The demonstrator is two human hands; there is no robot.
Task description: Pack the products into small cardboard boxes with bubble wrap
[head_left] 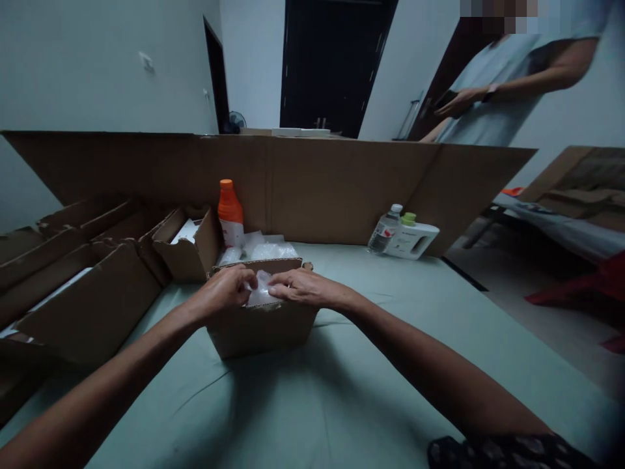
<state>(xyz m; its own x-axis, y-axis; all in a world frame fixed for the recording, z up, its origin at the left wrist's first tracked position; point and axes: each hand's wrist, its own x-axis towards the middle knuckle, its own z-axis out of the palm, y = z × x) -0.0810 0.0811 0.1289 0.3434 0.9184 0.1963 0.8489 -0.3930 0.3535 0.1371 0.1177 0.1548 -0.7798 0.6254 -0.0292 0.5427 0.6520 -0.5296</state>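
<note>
- While both hands are working over the small cardboard box, the clear plastic point(261, 290) is sitting in the opening of that box point(263, 332), bulging up between the near and far walls.
- The left hand point(229, 286) is curling its fingers in at the plastic's left side; the right hand point(300, 286) is reaching its fingers across from the other side. Whether either is truly pinching the film, I cannot tell.
- The plastic is looking thin, glossy and crumpled, so it is probably being light, soft and a little slippery; what it may be covering is staying hidden.
- A gathered fold is seeming a better hold than a flat stretch, with thumb and fingertips closing from both sides.
- The box walls are crowding the fingers, and their cut edges are looking stiff enough to snag film.
- Behind the box, more clear wrapping point(273, 250) and an orange bottle point(232, 218) are standing close, limiting room there.
- Open cartons point(92, 319) are filling the left side; a clear bottle point(383, 231) and a white jug point(413, 241) are standing well apart, out of the way.
</note>
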